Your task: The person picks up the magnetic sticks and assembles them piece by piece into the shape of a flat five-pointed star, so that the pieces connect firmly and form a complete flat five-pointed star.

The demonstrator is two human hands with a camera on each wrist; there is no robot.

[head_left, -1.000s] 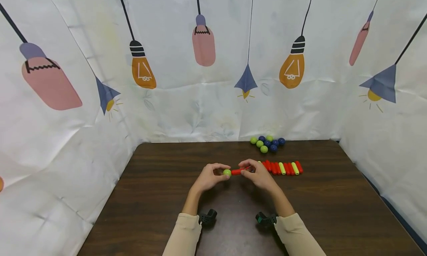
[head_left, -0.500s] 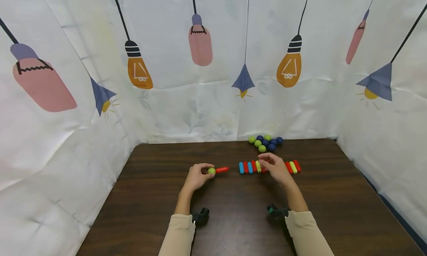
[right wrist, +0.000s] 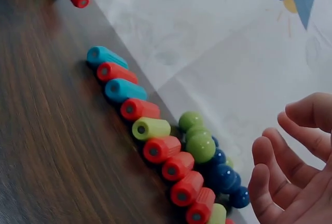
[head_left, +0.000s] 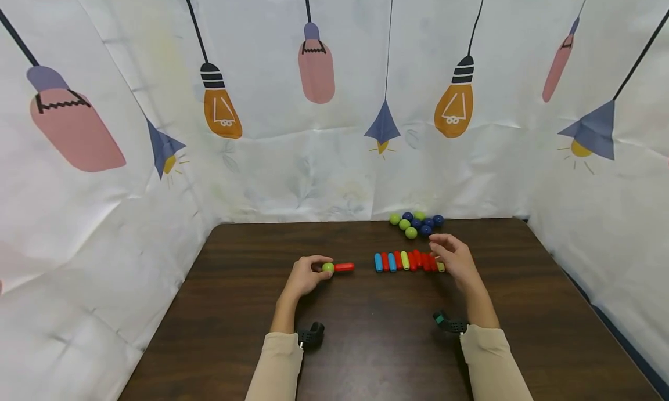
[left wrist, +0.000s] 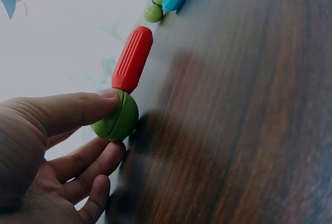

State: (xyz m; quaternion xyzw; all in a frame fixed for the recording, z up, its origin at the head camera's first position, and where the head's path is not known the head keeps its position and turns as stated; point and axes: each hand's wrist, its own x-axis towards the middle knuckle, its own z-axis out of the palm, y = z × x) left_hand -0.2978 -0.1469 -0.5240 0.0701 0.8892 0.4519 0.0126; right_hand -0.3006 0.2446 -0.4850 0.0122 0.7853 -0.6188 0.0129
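My left hand [head_left: 305, 277] pinches a green ball [left wrist: 124, 117] between thumb and fingers. From that ball a red ribbed rod [left wrist: 133, 58] sticks out on the side facing my right hand, in line with it. My right hand [head_left: 456, 259] is over the right part of a row of short rods, fingers bent loosely with nothing between them. Blue rods [head_left: 378, 263], red rods [right wrist: 157, 149] and yellow-green rods [right wrist: 151, 129] lie side by side there, dark dots showing in their ends. The hand hides the row's right end in the head view.
Behind the row, a cluster of green balls [head_left: 410, 232] and dark blue balls [head_left: 426, 231] sits near the back edge of the brown wooden table [head_left: 261, 244]. White sheeting [head_left: 292, 174] printed with lamps stands around the table's back and sides.
My right hand has let go of the red rod and moved right over the row. My left hand has shifted left, carrying the green ball and red rod.
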